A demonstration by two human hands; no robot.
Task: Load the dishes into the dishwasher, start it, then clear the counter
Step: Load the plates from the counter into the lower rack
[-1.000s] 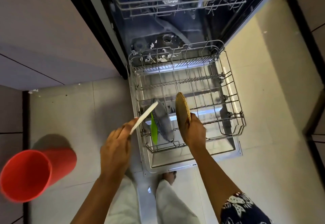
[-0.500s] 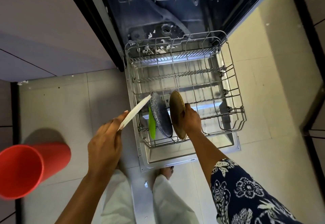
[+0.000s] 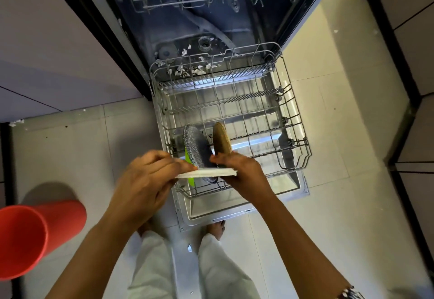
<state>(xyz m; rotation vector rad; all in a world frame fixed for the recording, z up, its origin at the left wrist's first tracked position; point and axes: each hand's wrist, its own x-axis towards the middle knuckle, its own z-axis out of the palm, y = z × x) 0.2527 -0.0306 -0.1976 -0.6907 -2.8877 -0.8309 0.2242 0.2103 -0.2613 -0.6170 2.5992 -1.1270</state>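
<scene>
Fingers (image 3: 162,158) on white plate (image 3: 206,172) over rack (image 3: 246,98)

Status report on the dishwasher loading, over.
Left hand and right hand both grip white plate over lower rack front. Green plate, grey plate, brown plate stand racked beneath. Rows beyond look free.

Pale kitchen floor between light cupboards

Cream floor tiles (image 3: 70,158) with thin grout lines catch a soft sheen. A flat greyish cupboard front (image 3: 47,52) with a dark edge fills the upper left, and more pale panels (image 3: 418,40) with dark seams run down the right. A red bucket (image 3: 28,235) stands lower left, its shadow behind it.
</scene>
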